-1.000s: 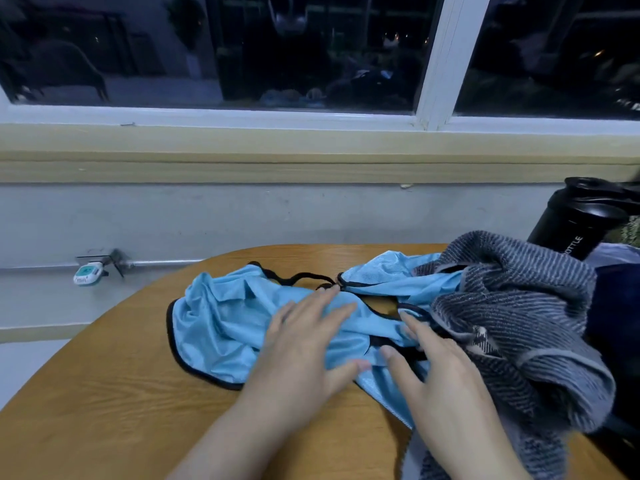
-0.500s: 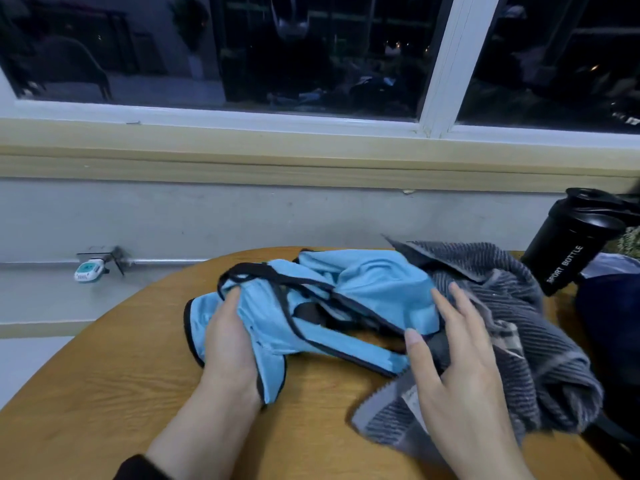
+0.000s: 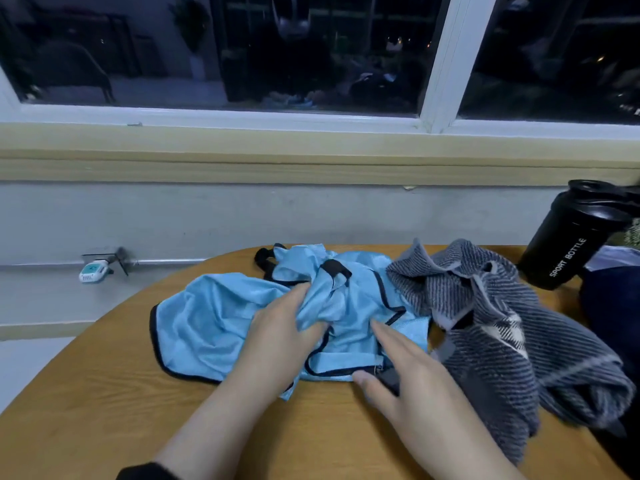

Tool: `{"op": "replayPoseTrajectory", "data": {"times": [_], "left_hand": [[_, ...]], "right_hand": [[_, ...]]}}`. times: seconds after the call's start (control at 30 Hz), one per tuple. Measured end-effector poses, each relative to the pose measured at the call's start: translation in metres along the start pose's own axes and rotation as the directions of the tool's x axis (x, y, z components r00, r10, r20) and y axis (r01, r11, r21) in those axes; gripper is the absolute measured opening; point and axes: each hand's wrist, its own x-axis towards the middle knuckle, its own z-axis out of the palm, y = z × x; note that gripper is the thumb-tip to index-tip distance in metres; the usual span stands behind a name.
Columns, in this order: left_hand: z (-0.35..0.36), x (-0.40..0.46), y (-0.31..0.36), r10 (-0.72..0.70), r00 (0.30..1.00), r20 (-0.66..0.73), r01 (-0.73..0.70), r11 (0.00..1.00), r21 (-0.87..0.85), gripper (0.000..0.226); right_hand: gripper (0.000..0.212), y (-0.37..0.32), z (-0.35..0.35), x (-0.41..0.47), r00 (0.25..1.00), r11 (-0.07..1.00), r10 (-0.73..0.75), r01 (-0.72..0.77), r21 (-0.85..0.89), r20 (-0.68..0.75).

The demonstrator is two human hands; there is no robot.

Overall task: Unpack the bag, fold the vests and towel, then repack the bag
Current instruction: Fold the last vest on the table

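Blue vest [image 3: 214, 320] lies bunched on the surface [image 3: 104, 403], touching the grey towel [image 3: 502, 327]; left hand [image 3: 277, 341] grip pinches a fold, right hand [image 3: 412, 379] lies flat with straight fingers. Risk: black straps [image 3: 334, 268] tangle, so the fold likely goes crooked or drags the towel.

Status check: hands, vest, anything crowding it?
Left hand gripping bunched blue vest. Right hand open, fingers flat on vest's edge. Vest unfolded on table. Grey towel heaped against its right side.
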Motion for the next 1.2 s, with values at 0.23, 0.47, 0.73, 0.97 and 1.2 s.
{"op": "replayPoseTrajectory", "data": {"times": [0.23,0.47,0.73,0.97,1.2], "left_hand": [[-0.017,-0.029,0.008,-0.097,0.989,0.115,0.15,0.726,-0.672,0.025],[-0.048,-0.095,0.0,0.031,0.889,-0.457,-0.152,0.961,-0.23,0.062],[-0.14,-0.126,0.087,0.138,0.981,-0.136,-0.177,0.925,-0.335,0.006],[-0.244,-0.142,0.113,0.082,0.958,-0.274,-0.182,0.914,-0.363,0.039],[-0.287,-0.154,0.114,0.215,0.975,-0.047,-0.22,0.962,-0.161,0.008]], "right_hand": [[0.035,-0.011,-0.003,-0.007,0.996,0.996,0.041,-0.047,-0.08,-0.078],[0.018,-0.08,-0.078,-0.014,0.978,0.93,0.034,0.044,0.365,-0.206],[0.017,-0.185,-0.16,-0.019,0.966,0.914,-0.216,0.252,0.318,-0.143],[0.012,-0.206,-0.212,-0.029,0.947,0.973,-0.232,0.227,-0.047,-0.221],[0.035,-0.208,-0.238,-0.039,0.926,0.997,-0.064,0.079,0.024,-0.371]]}}
